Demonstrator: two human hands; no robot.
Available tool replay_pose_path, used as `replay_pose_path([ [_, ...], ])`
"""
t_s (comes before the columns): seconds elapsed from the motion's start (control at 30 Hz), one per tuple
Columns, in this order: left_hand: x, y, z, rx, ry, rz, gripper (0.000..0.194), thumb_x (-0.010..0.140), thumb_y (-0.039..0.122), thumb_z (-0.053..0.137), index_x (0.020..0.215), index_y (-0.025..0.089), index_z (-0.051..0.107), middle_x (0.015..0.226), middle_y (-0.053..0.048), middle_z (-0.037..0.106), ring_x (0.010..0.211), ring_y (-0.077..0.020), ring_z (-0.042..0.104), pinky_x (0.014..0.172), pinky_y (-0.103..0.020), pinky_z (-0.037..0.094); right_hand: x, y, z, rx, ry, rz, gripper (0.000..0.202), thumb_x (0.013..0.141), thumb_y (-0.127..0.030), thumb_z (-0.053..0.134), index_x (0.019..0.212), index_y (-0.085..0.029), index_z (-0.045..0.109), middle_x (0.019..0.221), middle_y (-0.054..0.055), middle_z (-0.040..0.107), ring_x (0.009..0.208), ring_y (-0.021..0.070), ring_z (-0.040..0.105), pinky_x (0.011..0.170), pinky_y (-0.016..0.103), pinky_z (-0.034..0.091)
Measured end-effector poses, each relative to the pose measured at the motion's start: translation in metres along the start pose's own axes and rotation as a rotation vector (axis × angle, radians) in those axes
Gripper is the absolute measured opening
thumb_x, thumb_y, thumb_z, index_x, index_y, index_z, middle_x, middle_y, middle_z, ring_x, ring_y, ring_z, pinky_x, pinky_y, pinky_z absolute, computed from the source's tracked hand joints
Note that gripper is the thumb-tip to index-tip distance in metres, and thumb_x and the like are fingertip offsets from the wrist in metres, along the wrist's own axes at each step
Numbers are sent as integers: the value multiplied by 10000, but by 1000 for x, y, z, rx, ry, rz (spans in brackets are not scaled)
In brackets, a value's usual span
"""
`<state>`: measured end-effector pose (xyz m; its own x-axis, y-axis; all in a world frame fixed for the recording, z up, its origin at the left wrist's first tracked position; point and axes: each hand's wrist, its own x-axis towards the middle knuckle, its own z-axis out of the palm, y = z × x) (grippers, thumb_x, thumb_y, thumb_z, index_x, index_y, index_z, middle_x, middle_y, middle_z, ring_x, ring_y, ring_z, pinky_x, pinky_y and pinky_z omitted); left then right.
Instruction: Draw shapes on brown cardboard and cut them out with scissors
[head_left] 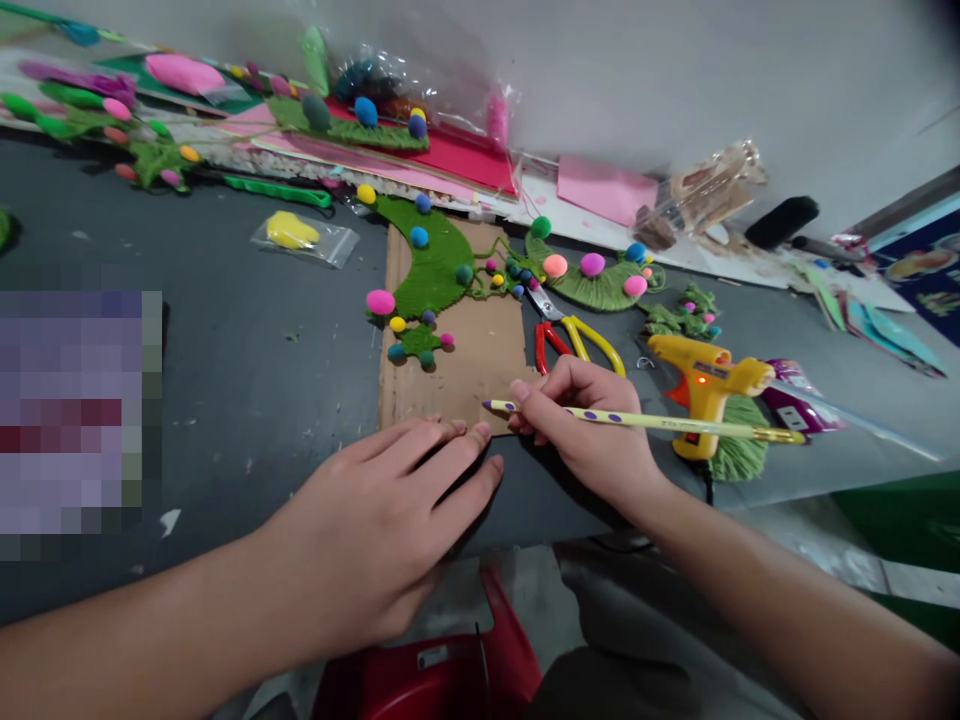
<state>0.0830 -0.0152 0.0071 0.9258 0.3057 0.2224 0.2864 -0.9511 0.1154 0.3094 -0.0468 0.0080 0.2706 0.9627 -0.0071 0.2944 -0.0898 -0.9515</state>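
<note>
A brown piece of cardboard point(480, 350) lies on the dark grey table. My left hand point(409, 500) rests at its near edge, fingers stretched out. Between the thumb and fingers of my right hand point(585, 420) is a yellow pencil with purple dots point(660, 421); its purple tip points left over the cardboard's lower part. A green crescent with coloured pompoms point(439, 268) and a small green star shape point(420, 343) lie on the cardboard. Scissors with red and yellow handles point(577, 335) lie just beyond my right hand.
A yellow glue gun point(701, 385) with a lit red light stands right of my right hand, beside a green wrapped piece point(739, 440). Another pompom crescent point(600, 280) lies behind the scissors. Craft papers point(465, 155) line the wall. A red chair point(427, 680) is below the table edge.
</note>
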Motion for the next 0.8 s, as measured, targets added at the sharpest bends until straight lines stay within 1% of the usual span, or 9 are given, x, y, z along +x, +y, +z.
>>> replay_pose_path([
  [0.13, 0, 0, 0, -4, -11, -9, 598, 778, 362, 760, 1343, 211, 635, 1450, -82, 603, 1285, -303, 547, 1100, -432, 480, 1, 1, 1, 7, -5, 42, 349, 832, -437, 794, 679, -201, 588, 658, 40, 719, 548, 140, 628, 485, 247, 473],
  [0.23, 0, 0, 0, 0, -10, -10, 591, 802, 380, 743, 1354, 208, 620, 1452, -86, 596, 1284, -297, 540, 1104, -427, 471, 2, 0, 2, -7, 3, 52, 351, 818, -440, 799, 674, -203, 584, 650, 37, 707, 548, 144, 622, 485, 252, 470],
  [0.4, -1, 0, 1, 7, -27, -17, 563, 837, 364, 696, 1371, 214, 599, 1450, -78, 589, 1288, -293, 530, 1097, -428, 472, 1, -1, 2, -69, 10, 24, 337, 812, -421, 794, 640, -203, 604, 628, 34, 696, 544, 142, 610, 486, 253, 452],
  [0.47, -1, -1, 2, 4, -12, 3, 564, 840, 381, 696, 1370, 213, 600, 1438, -81, 597, 1277, -299, 538, 1086, -431, 481, 0, -1, 2, -90, 13, 13, 334, 808, -414, 794, 626, -203, 610, 622, 35, 696, 540, 141, 608, 485, 253, 445],
  [0.6, -1, -2, 1, 6, 2, 7, 557, 832, 378, 707, 1356, 211, 620, 1441, -88, 603, 1262, -300, 555, 1082, -433, 492, 1, -2, 2, -56, 20, 30, 324, 821, -423, 782, 649, -206, 615, 637, 36, 710, 544, 147, 619, 496, 260, 463],
  [0.7, -1, 0, 1, -5, -22, -13, 553, 831, 360, 710, 1357, 214, 624, 1452, -83, 599, 1280, -305, 554, 1096, -442, 490, 1, -3, 2, -96, 25, 1, 317, 811, -390, 784, 618, -202, 617, 624, 36, 698, 542, 141, 603, 494, 258, 445],
  [0.8, -2, 1, 1, -23, -13, -7, 527, 830, 314, 695, 1340, 203, 630, 1456, -85, 596, 1297, -296, 547, 1118, -428, 480, 0, -4, 2, -113, 23, -11, 313, 811, -375, 781, 608, -201, 619, 616, 33, 692, 556, 143, 607, 514, 262, 448],
])
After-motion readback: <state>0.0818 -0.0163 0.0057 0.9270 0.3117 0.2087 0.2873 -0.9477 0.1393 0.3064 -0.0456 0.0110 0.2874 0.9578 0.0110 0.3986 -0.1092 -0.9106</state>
